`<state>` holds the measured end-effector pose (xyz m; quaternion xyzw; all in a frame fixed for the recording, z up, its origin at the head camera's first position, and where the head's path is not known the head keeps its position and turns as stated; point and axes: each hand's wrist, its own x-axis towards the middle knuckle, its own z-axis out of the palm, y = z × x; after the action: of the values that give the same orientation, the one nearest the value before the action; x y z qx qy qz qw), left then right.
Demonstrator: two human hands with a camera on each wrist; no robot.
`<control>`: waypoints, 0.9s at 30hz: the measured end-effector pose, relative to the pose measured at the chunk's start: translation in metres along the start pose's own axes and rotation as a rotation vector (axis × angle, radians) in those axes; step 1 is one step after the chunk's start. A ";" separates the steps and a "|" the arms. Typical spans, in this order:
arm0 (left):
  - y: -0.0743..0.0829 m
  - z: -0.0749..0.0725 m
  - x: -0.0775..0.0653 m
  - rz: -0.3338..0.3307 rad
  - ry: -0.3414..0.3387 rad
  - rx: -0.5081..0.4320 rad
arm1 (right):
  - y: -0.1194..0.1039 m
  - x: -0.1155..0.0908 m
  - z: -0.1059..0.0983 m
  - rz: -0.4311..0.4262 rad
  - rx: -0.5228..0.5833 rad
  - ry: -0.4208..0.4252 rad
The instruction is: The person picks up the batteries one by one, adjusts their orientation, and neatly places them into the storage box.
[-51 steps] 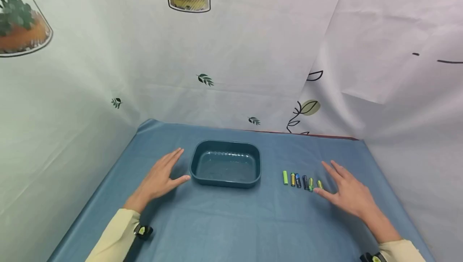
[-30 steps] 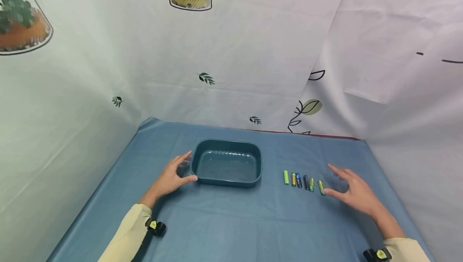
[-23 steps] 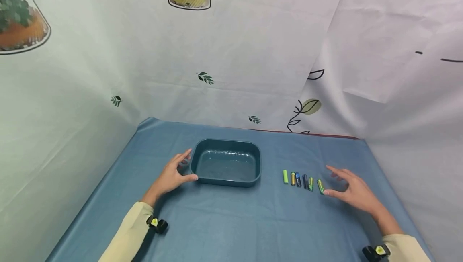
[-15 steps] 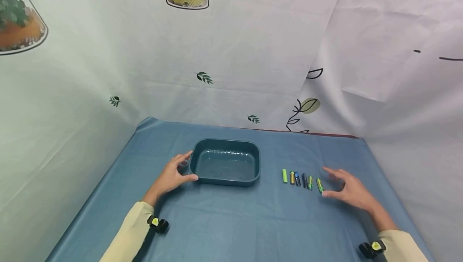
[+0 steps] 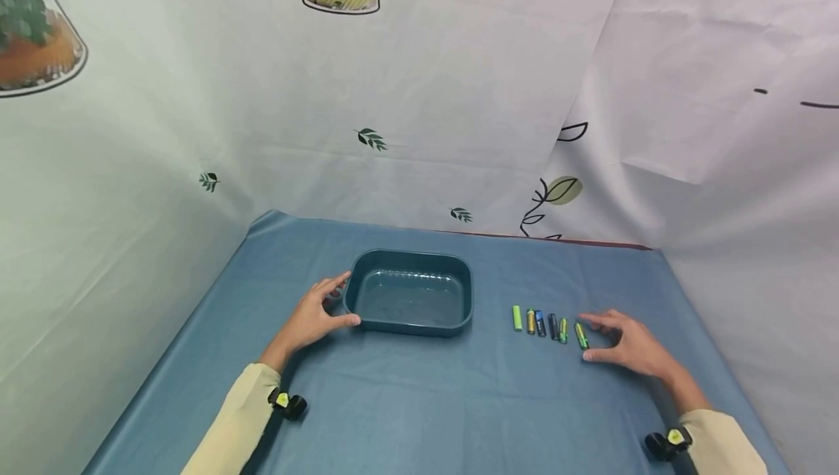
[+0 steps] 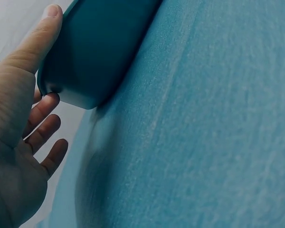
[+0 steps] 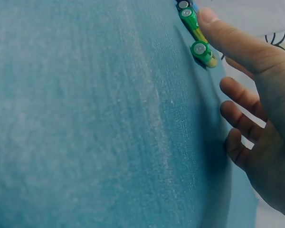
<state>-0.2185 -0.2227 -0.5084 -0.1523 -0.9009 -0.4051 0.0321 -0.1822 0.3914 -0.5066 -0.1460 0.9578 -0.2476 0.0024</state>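
Observation:
In the head view, a dark teal rectangular dish (image 5: 408, 328) stands on the blue cloth. My left hand (image 5: 309, 322) is at its front left corner, thumb along the front rim and index finger by the left side. The left wrist view shows the thumb (image 6: 38, 40) overlapping the dish wall, with the other fingers spread loosely behind the corner. My right hand (image 5: 632, 344) is beside the rightmost battery, green and gold (image 5: 581, 336), with thumb and index finger apart on either side of its ends. Several other batteries (image 5: 540, 323) lie in a row to its left.
The blue cloth (image 5: 419, 409) covers the table. White printed sheets (image 5: 459, 96) rise behind it and at both sides. A small black device (image 5: 288, 405) is strapped to the left wrist, another (image 5: 667, 444) to the right.
My left hand moved right to the dish's corner and then stayed there. My right hand shifted by the rightmost battery, its index finger lowering toward that battery's far end. The dish and batteries stay in place.

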 end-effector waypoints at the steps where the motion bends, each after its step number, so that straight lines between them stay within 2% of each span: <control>1: 0.000 0.000 0.000 0.000 0.000 0.004 | 0.001 0.000 0.000 -0.002 0.006 0.000; 10: 0.001 0.000 -0.001 0.001 0.001 -0.007 | 0.007 0.003 0.002 -0.018 0.074 -0.009; 22: 0.001 -0.001 -0.002 0.004 0.000 -0.009 | 0.005 0.008 0.000 -0.009 0.105 -0.089; 27: 0.000 0.001 -0.001 0.003 0.000 -0.019 | 0.006 0.007 0.000 -0.009 0.104 -0.080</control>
<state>-0.2170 -0.2223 -0.5089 -0.1539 -0.8968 -0.4135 0.0313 -0.1909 0.3944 -0.5089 -0.1596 0.9421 -0.2912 0.0473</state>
